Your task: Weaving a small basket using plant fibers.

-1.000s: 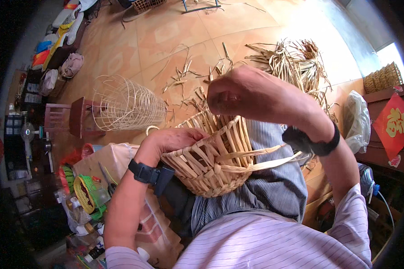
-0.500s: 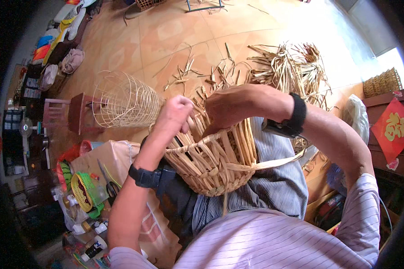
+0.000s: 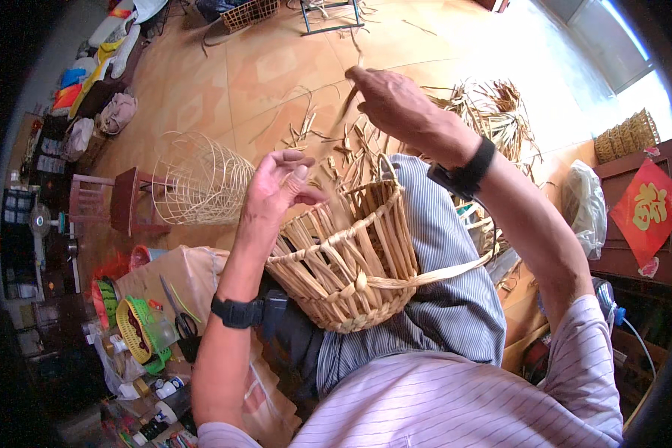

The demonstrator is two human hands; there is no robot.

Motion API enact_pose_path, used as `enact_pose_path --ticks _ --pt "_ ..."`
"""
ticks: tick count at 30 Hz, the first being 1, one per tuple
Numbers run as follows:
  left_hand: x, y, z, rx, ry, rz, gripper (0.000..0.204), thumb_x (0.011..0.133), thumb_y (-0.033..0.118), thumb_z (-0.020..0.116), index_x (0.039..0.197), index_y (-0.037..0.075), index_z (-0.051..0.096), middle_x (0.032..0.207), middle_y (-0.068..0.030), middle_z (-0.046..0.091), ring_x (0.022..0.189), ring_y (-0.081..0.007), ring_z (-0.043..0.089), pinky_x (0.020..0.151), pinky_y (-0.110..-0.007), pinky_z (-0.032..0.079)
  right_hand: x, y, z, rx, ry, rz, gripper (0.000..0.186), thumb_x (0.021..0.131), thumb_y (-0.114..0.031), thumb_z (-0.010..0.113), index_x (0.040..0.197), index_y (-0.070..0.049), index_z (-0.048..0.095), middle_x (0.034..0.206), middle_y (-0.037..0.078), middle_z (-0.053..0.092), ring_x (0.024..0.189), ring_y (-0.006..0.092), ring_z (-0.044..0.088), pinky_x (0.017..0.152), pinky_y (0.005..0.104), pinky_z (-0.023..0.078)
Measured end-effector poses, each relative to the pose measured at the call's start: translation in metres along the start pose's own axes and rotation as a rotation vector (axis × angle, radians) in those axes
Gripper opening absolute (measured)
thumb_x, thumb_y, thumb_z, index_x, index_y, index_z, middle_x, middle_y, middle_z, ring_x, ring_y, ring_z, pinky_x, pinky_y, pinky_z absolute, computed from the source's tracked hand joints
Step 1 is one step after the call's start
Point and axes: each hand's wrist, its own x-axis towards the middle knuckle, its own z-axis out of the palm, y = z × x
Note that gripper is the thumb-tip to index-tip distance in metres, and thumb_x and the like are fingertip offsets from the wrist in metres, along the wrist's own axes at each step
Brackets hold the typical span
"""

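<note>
On my lap rests a basket [image 3: 347,276] woven from tan, flat plant fibre, with a braided rim and a small upright loop at its far right. A long pale strip [image 3: 455,272] trails to the right from its side. My left hand [image 3: 276,187] is over the rim's left side, thumb and fingers apart, and nothing shows between them. Beyond the basket, my right hand [image 3: 407,108] is raised over the floor, its fingers closed on a thin brown fibre strip [image 3: 349,103]. How far that strip runs is hard to make out.
Bundles of dried fibre [image 3: 500,119] and loose scraps lie on the tiled floor ahead. A wire-like open frame basket [image 3: 205,179] lies at left, beside a wooden stool [image 3: 134,201]. Scissors [image 3: 187,325] and a yellow basket [image 3: 134,328] are at lower left.
My right hand has moved from the basket's rim up and away over the floor. My left hand's fingers have spread apart, and the basket has tipped slightly.
</note>
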Motion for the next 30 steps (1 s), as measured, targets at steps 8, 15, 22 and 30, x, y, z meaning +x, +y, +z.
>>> enact_pose_path --ticks 8,15,22,30 --pt "-0.052 0.052 0.042 0.848 -0.427 -0.119 0.042 0.091 0.033 0.085 0.114 0.000 0.073 0.102 -0.0067 0.077 0.093 -0.0123 0.071 0.085 -0.032 0.057 -0.148 -0.045 -0.028 0.427 0.123 -0.071 0.010 0.093 -0.011 0.076 0.099 -0.003 0.073 0.079 0.020 0.067 0.075 0.0376 0.069 0.065 0.0450 0.053" --pt "-0.042 0.049 0.038 0.682 -0.564 -0.319 0.039 0.083 0.018 0.078 0.117 0.000 0.075 0.089 -0.0104 0.078 0.082 -0.0108 0.068 0.080 -0.033 0.057 -0.227 -0.079 0.007 0.660 0.048 0.114 0.016 0.088 -0.008 0.080 0.103 -0.006 0.073 0.089 0.016 0.072 0.076 0.0369 0.073 0.067 0.0420 0.058" --pt "-0.036 0.057 0.045 0.526 -0.649 -0.376 0.041 0.084 0.012 0.074 0.122 0.000 0.074 0.101 -0.0041 0.079 0.089 -0.0091 0.067 0.084 -0.030 0.057 -0.232 -0.095 0.017 0.527 0.123 0.036 0.020 0.090 -0.022 0.082 0.097 -0.009 0.069 0.082 0.012 0.068 0.075 0.0365 0.072 0.061 0.0464 0.056" --pt "-0.032 0.049 0.039 0.545 -0.691 -0.407 0.035 0.083 0.012 0.076 0.116 0.000 0.076 0.096 -0.0027 0.078 0.086 -0.0086 0.067 0.082 -0.030 0.057 -0.229 -0.098 0.028 0.519 0.177 0.071 0.021 0.091 -0.020 0.081 0.095 -0.007 0.065 0.083 0.014 0.067 0.073 0.0376 0.070 0.061 0.0476 0.054"
